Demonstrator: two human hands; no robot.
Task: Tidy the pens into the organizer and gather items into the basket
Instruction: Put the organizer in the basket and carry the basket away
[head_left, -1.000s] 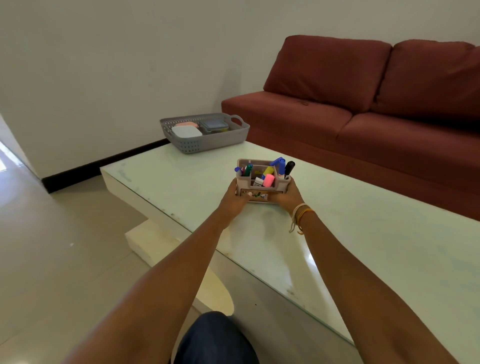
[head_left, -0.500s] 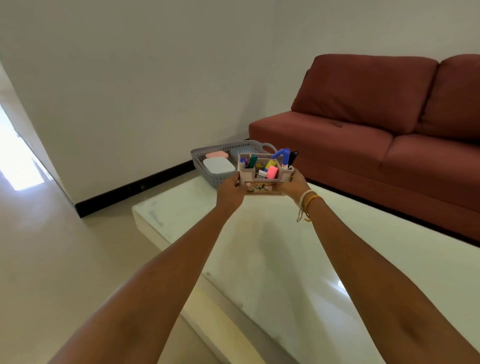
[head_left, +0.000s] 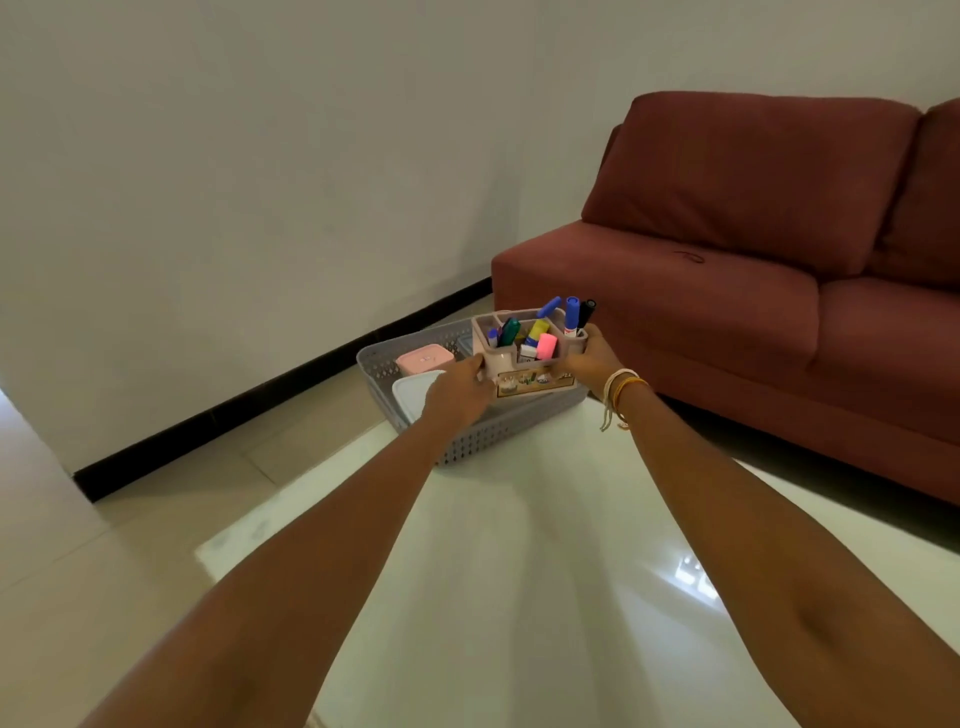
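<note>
I hold a beige pen organizer (head_left: 524, 382) above the grey perforated basket (head_left: 478, 441) at the far end of the white table (head_left: 545, 571). My left hand (head_left: 457, 395) grips its left side and my right hand (head_left: 592, 358) grips its right side. Several pens and highlighters (head_left: 545, 332) stand in its compartments, blue, green, yellow, pink and black. Inside the basket lie a pink box (head_left: 423, 358) and a white lidded box (head_left: 413, 397), partly hidden by my left hand.
A dark red sofa (head_left: 727, 260) stands to the right behind the table. A white wall with a black skirting (head_left: 260, 400) runs along the left. Pale floor tiles lie left of the table's edge.
Both hands lifted the organizer off the table and carried it forward. It now hangs over the basket, and the camera has come closer to the basket.
</note>
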